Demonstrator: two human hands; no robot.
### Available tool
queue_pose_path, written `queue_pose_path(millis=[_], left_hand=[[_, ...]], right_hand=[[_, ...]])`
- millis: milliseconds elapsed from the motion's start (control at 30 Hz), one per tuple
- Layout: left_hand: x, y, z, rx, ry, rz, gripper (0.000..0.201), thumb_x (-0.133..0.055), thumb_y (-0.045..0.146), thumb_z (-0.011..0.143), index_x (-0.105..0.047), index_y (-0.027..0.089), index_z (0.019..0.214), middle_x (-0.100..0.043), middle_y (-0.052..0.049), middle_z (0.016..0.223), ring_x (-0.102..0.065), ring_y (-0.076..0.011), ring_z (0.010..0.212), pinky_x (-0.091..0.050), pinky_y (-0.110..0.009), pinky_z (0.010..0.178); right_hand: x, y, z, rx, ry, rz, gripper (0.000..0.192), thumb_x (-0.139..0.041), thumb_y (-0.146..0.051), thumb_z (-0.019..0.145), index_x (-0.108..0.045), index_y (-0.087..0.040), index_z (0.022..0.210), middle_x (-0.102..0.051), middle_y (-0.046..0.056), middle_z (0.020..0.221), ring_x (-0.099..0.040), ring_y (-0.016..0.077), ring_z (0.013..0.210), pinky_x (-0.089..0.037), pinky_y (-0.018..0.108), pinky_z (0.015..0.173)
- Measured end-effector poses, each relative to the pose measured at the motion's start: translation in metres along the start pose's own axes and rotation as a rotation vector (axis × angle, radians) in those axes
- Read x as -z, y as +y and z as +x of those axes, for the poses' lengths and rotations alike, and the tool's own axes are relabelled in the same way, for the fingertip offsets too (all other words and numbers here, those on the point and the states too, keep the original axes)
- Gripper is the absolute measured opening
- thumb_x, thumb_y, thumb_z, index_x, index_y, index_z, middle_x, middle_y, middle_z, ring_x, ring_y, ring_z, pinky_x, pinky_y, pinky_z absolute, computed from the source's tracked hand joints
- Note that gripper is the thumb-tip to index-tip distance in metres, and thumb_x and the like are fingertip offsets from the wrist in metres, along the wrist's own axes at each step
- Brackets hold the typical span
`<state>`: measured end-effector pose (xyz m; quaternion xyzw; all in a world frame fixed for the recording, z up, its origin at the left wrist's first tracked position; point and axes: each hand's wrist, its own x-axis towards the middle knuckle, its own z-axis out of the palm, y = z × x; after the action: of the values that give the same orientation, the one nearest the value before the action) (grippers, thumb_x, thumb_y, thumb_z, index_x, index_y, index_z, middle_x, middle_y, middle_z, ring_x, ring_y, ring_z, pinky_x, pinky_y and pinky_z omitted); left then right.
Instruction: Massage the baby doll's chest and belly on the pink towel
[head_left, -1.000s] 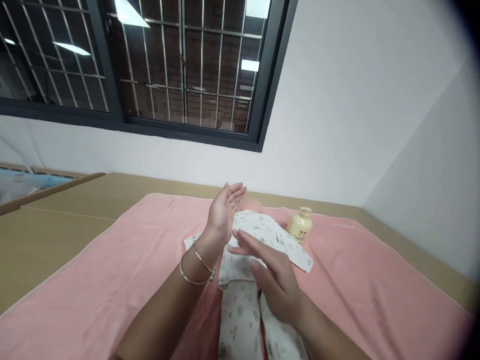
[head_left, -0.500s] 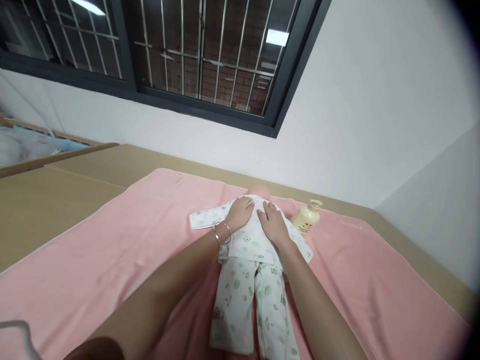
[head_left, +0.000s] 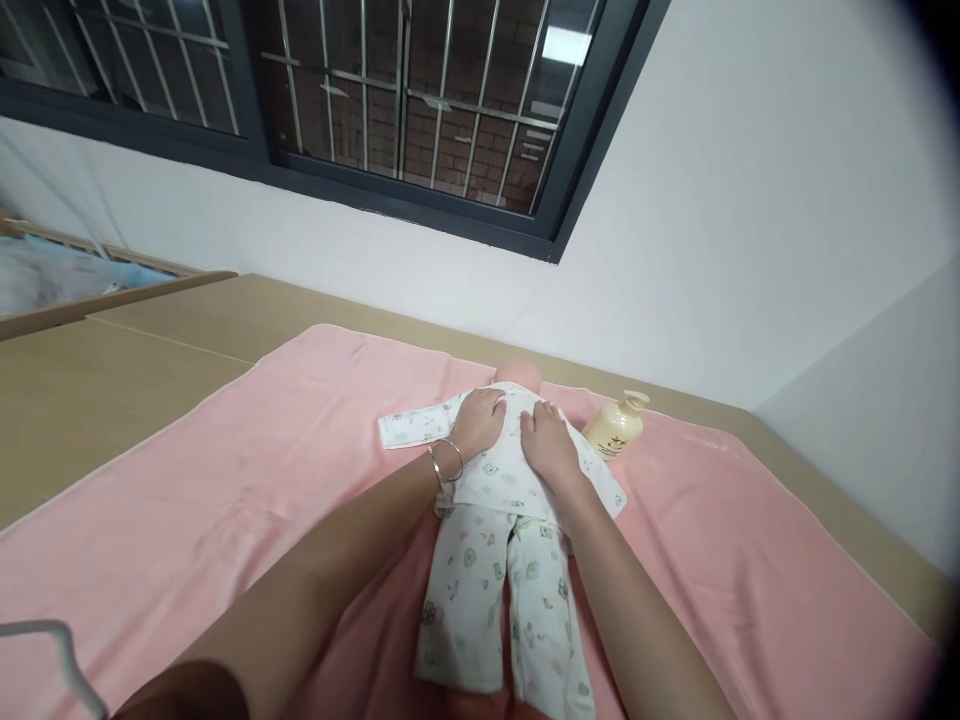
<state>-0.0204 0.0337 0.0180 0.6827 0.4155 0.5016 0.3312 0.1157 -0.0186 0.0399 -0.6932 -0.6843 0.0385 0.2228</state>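
Note:
A baby doll (head_left: 517, 376) lies stretched out on the pink blanket, its rounded head farthest from me. It wears a white printed shirt (head_left: 499, 480) and matching trousers (head_left: 466, 600). Whether its front or back faces up, I cannot tell. My left hand (head_left: 480, 422), with a bangle at the wrist, rests on the left shoulder area of the shirt, fingers laid over the cloth. On the right shoulder area lies my right hand (head_left: 550, 440), palm down. Both hands are open. A pale yellow pump bottle (head_left: 616, 428) stands just right of the doll.
The pink blanket (head_left: 300, 430) covers much of a tan surface (head_left: 172, 340). Behind it rises a white wall with a dark-framed, barred window (head_left: 420, 205). A wooden-edged crib or box with plastic-looking contents (head_left: 67, 275) is at far left. A grey cable (head_left: 64, 650) shows at lower left.
The view has tipped slightly, so the surroundings sit a little higher. Both hands stay on the shirt; the right fingers have shifted slightly rightward and drawn closer together.

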Motion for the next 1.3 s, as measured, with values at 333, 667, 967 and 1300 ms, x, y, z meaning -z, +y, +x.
queue_pose_path(millis=[333, 667, 967, 1300], left_hand=[[-0.003, 0.012, 0.001, -0.152, -0.046, 0.701, 0.035, -0.032, 0.021, 0.097, -0.061, 0.016, 0.116, -0.065, -0.01, 0.123, -0.055, -0.0213, 0.119, -0.038, -0.038, 0.108], [-0.012, 0.033, -0.011, -0.141, -0.093, 0.872, 0.034, -0.036, 0.021, 0.096, -0.06, 0.011, 0.118, -0.063, -0.014, 0.122, -0.054, -0.0269, 0.12, -0.041, -0.04, 0.104], [-0.008, 0.015, -0.004, -0.117, -0.043, 0.703, 0.036, -0.041, 0.03, 0.095, -0.055, 0.018, 0.127, -0.059, -0.007, 0.134, -0.049, -0.0226, 0.127, -0.034, -0.04, 0.112], [-0.017, 0.032, -0.02, -0.166, 0.043, 0.896, 0.034, -0.037, 0.025, 0.096, -0.069, 0.017, 0.095, -0.066, -0.01, 0.1, -0.057, -0.026, 0.101, -0.046, -0.038, 0.085]], right_hand=[[-0.007, 0.011, 0.01, 0.11, -0.026, 0.153, 0.054, -0.026, -0.037, 0.099, -0.04, -0.014, 0.146, -0.029, 0.009, 0.156, -0.02, 0.0235, 0.147, -0.01, 0.048, 0.12], [0.002, 0.003, 0.004, 0.066, 0.079, -0.109, 0.045, -0.025, -0.029, 0.1, -0.058, -0.008, 0.122, -0.058, 0.019, 0.132, -0.047, 0.0282, 0.13, -0.022, 0.045, 0.112], [0.016, -0.021, -0.01, 0.002, 0.069, -0.234, 0.039, -0.032, -0.026, 0.097, -0.067, -0.01, 0.096, -0.07, 0.017, 0.099, -0.063, 0.0258, 0.099, -0.031, 0.038, 0.104], [-0.006, 0.027, 0.018, 0.022, -0.048, 0.153, 0.056, -0.028, -0.039, 0.098, -0.034, -0.016, 0.148, -0.028, 0.008, 0.157, -0.018, 0.0215, 0.148, -0.006, 0.048, 0.119]])
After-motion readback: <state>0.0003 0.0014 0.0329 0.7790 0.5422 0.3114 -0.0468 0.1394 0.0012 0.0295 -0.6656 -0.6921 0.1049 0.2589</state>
